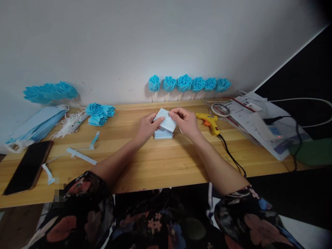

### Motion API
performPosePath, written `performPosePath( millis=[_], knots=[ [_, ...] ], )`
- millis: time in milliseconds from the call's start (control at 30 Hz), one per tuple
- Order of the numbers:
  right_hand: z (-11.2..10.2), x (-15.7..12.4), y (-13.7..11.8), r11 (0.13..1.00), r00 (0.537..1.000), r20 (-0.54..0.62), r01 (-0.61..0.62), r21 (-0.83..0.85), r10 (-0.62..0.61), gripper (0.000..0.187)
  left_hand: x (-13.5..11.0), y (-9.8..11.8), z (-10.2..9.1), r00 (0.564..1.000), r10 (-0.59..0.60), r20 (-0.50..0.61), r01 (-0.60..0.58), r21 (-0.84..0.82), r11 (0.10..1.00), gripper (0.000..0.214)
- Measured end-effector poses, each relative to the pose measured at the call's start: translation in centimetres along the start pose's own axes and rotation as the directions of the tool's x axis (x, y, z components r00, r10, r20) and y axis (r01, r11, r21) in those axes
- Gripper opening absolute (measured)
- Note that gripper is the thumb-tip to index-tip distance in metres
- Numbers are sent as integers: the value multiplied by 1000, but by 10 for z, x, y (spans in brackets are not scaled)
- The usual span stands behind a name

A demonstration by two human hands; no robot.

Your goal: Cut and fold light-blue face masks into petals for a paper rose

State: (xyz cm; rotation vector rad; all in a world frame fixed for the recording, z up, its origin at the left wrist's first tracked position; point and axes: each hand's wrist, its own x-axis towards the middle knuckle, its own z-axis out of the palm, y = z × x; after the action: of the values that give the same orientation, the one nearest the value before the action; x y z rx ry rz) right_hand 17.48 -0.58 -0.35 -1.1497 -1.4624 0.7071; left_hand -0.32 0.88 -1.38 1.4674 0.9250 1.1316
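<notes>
Between my two hands is a pale blue square piece of sheet (165, 118), tilted, looking like paper or mask fabric. My left hand (149, 127) pinches its left corner, thumb on top. On the opposite side my right hand (184, 120) grips the upper right edge between thumb and fingers. Directly below the square, a stack of similar light blue pieces (163, 134) lies on the wooden table (155, 166). A yellow glue gun (211, 122) with a black cord rests just right of my right hand.
Blue handmade flowers (184, 83) stand along the wall, with more flowers (97, 112) lying at left. Blue face masks (38, 124), white ear loops (70, 122), a phone (28, 167) and cut strips (81, 156) are leftward. Tape (220, 110), papers (272, 138) and cables fill the right.
</notes>
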Motion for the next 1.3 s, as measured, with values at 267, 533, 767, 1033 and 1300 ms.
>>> performPosePath(
  millis=[267,533,767,1033,1300],
  knots=[
    [-5,2,-3,999,999,-37,29,-37,-31,20,-5,4,1,998,-18,59,14,71,997,43],
    [-5,1,-5,997,999,-23,25,-67,-26,21,-8,9,-2,997,3,78,-10,82,997,46],
    [-5,1,-7,996,999,-25,40,-76,-42,23,-12,10,-5,997,11,76,-19,105,994,53],
    [-6,5,5,999,997,-70,5,-34,-7,26,-4,5,-14,988,54,-146,-59,-29,998,49],
    [1,-2,0,1000,1000,18,11,-15,-11,23,-1,0,-15,992,85,-91,-91,-55,994,45]
  ],
)
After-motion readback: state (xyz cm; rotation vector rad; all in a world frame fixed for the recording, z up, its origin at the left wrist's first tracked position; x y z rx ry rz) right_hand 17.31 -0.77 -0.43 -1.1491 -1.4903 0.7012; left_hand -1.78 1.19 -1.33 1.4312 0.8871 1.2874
